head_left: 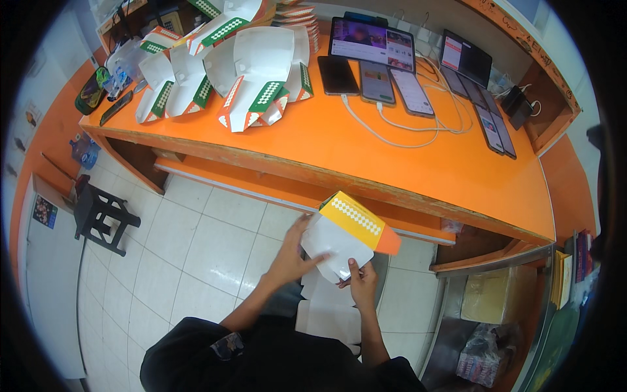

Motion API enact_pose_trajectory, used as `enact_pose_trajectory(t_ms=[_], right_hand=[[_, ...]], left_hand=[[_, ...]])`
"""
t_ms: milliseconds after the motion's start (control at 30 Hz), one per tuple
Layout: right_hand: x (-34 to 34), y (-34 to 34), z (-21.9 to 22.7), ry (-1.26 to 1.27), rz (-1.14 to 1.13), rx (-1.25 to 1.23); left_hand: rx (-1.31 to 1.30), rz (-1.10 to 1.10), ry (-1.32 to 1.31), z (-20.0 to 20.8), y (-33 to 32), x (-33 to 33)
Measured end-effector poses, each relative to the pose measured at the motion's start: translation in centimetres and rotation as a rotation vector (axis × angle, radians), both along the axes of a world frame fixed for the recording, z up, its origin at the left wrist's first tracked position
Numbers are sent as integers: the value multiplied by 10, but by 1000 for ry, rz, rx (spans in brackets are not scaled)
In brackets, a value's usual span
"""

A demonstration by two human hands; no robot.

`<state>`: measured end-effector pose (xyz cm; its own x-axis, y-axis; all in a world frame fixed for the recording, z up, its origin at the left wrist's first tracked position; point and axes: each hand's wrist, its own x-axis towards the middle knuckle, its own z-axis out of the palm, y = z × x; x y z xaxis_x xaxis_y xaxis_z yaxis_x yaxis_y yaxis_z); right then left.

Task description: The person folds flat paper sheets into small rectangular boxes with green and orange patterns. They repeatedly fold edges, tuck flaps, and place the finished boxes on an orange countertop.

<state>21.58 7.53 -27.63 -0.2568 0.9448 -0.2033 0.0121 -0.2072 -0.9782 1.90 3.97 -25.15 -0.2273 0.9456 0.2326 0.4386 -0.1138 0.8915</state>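
Note:
Between my two hands is a partly folded cardboard food box (334, 243), with a white inside, a yellow patterned panel and an orange flap. My left hand (289, 256) grips its left side, thumb over the white face and fingers at the back edge. At the lower right edge, my right hand (363, 286) pinches the board with its thumb on top. Below, white cardboard (328, 319) lies over my lap. Several folded boxes (258, 68) in white, green and orange stand open on the orange table (287, 149), beyond my hands.
Phones (377, 83) and two tablets (372, 43) with white cables (408, 145) occupy the table's right side. A stack of cartons (299, 21) stands at the back. A black stool (104, 212) is on the tiled floor at left; shelves with a cardboard carton (490, 297) are at right.

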Motion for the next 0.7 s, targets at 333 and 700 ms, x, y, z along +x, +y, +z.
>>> enact_pose_trajectory(t_ms=[333,700], right_hand=[[17,0,-28,115,36,-17],[-2,-13,6,265,72,-10]], left_hand=[[325,64,518,0,-17,27],[151,131,352,-27,-20,22]])
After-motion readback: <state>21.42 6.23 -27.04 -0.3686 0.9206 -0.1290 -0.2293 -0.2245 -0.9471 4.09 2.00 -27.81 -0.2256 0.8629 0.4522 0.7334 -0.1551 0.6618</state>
